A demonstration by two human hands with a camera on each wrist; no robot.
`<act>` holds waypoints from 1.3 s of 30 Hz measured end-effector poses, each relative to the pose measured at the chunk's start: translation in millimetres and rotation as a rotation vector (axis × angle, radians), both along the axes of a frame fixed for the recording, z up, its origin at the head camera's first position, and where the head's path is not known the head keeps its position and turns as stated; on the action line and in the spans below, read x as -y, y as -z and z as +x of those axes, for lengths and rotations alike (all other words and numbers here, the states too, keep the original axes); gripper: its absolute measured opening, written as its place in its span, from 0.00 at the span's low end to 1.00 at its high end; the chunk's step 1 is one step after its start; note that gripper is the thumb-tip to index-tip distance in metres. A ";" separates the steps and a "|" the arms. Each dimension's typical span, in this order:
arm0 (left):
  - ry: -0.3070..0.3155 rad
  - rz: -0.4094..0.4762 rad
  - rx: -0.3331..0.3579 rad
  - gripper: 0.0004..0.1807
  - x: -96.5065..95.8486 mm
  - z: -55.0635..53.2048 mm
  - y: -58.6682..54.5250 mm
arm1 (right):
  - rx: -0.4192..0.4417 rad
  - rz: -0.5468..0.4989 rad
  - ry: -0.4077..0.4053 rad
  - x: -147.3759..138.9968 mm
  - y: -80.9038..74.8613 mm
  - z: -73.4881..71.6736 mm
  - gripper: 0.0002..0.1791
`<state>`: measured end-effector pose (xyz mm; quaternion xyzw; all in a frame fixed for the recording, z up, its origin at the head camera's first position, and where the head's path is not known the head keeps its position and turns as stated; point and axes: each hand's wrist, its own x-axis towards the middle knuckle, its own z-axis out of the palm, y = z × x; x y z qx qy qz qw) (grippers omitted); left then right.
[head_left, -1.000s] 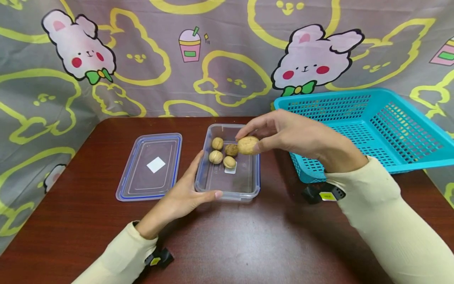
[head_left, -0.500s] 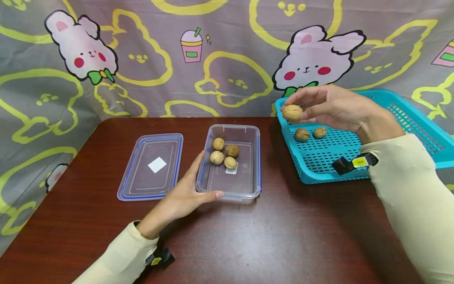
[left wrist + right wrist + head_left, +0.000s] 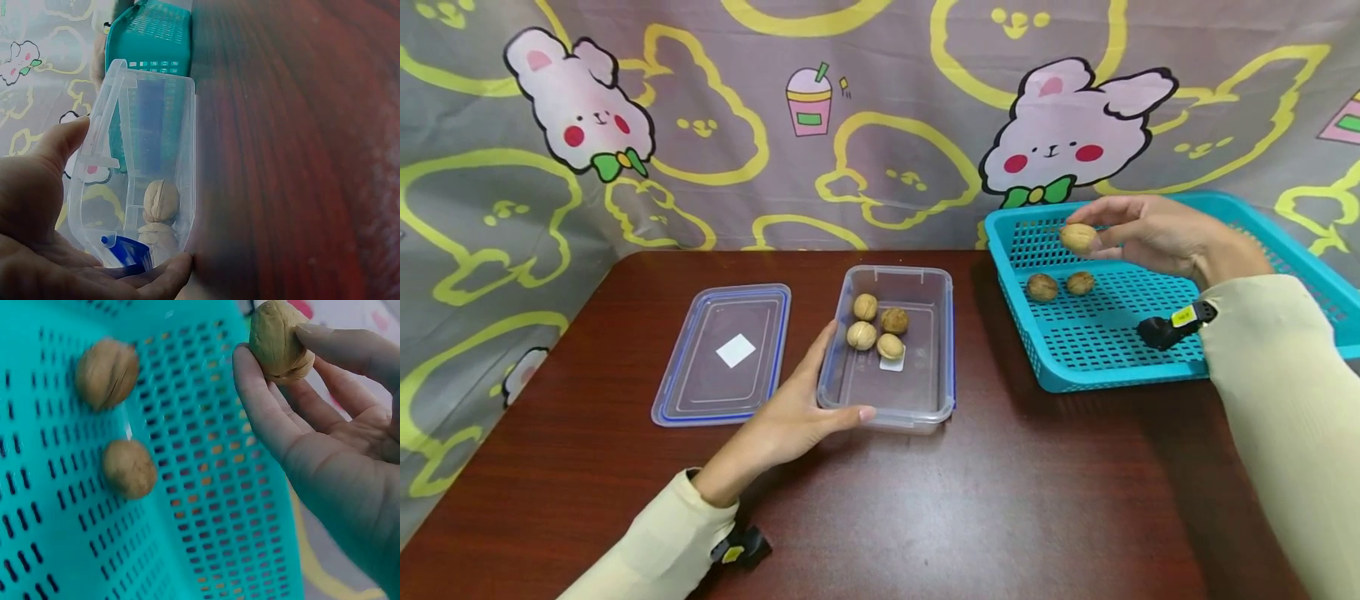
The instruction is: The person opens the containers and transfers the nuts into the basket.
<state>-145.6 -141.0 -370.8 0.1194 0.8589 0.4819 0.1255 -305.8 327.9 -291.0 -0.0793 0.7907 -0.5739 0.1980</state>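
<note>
Rabbit-print cloth (image 3: pixel 917 75) backs the basket (image 3: pixel 1075 381); your right grip (image 3: pixel 1161 236) pinches a walnut (image 3: pixel 1078 238) over it; left grip (image 3: pixel 790 417) clasps a plastic box (image 3: pixel 917 379).

Pale glare sits on the desk (image 3: pixel 936 521), shadow toward its right edge; wrist views look dimmer, softer.

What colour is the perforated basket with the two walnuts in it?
Turquoise. The basket shows best in the head view.

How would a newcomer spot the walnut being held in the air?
Find the turquoise basket, right of the clear box in the head view. There the right grip pinches a walnut, paler than the two brown walnuts lying in the basket.
</note>
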 end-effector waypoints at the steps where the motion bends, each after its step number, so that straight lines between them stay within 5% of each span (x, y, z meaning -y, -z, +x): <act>1: 0.000 -0.002 0.001 0.66 0.0 0.0 0.1 | 0.011 0.015 0.009 -2.8 2.4 -1.6 0.19; 13: 0.001 0.003 -0.010 0.66 -1.5 -0.8 4.2 | 0.052 0.299 0.065 -32.5 19.4 -10.7 0.18; 24: -0.004 -0.004 0.009 0.66 -0.6 0.4 4.3 | 0.037 0.308 0.098 -40.2 28.1 -14.2 0.16; 32: -0.001 -0.004 0.004 0.66 0.1 0.1 3.6 | 0.074 0.386 0.029 -41.8 33.8 -19.0 0.20; 39: 0.004 0.004 -0.013 0.66 0.2 -1.1 3.1 | 0.139 0.421 -0.015 -39.4 34.0 -20.7 0.14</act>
